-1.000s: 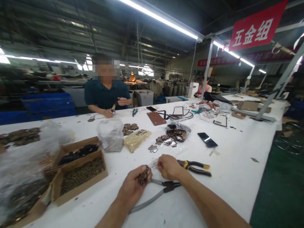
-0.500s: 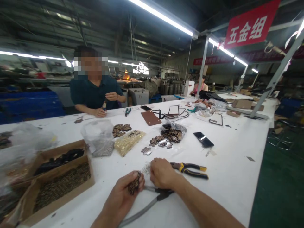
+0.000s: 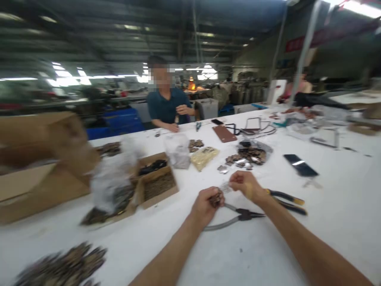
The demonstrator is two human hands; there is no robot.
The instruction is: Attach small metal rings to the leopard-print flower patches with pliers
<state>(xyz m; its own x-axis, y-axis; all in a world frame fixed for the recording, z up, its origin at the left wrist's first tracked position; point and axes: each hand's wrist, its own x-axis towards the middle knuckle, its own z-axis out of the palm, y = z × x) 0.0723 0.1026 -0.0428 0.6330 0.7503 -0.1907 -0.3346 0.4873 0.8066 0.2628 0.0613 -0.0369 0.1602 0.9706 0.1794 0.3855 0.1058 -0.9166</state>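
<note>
My left hand [image 3: 204, 207] is closed around a brown-and-black patterned flat piece [image 3: 215, 199] with a scalloped edge. Just beyond it lies a small heap of tiny silvery bits [image 3: 226, 187], too blurred to name. My right hand [image 3: 244, 185] is at the right side of that heap, thumb and fingertips pinched together; whatever is between them is hidden. Grey-handled pliers [image 3: 245, 215] lie on the table below both hands, jaws pointing right. Yellow-and-black pliers [image 3: 287, 200] rest beside my right forearm, which covers their jaws.
Patterned pieces [image 3: 253, 155] spill from a clear bag ahead. A yellowish packet [image 3: 205, 158], a cardboard box of small parts [image 3: 159, 184] and a large carton [image 3: 44, 167] stand leftward. A phone [image 3: 300, 165] lies right. A co-worker [image 3: 168, 103] sits across the white table [image 3: 238, 254].
My view has swung left, so the large carton and a near pile of patterned pieces now show. My left hand keeps its piece; my right hand's fingers now show pinched beside the silvery heap.
</note>
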